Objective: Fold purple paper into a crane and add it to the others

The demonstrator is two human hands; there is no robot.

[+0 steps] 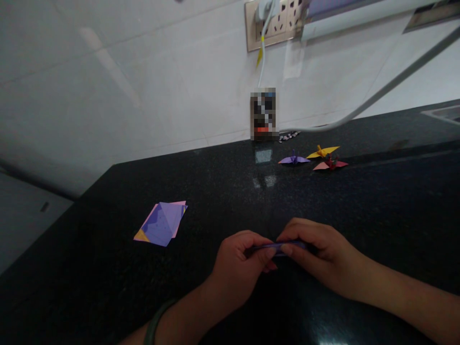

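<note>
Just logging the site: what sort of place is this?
Indoors, possibly a kitchen, judging by the glossy black countertop, the pale tiled wall behind it and the wall socket panel with a white plug in it.

- left hand (240, 268): bare, fingers and wrist uncovered
- left forearm (192, 311): this one's got the only accessory, a dull dark green band (156, 322) a bit up from the wrist
- band's a plain, narrow loop, kinda smooth and rounded; honestly can't tell if it's a bangle or something stretchy
- right hand (323, 254): bare too
- right forearm (398, 292): bare skin right out to the view's edge
</note>
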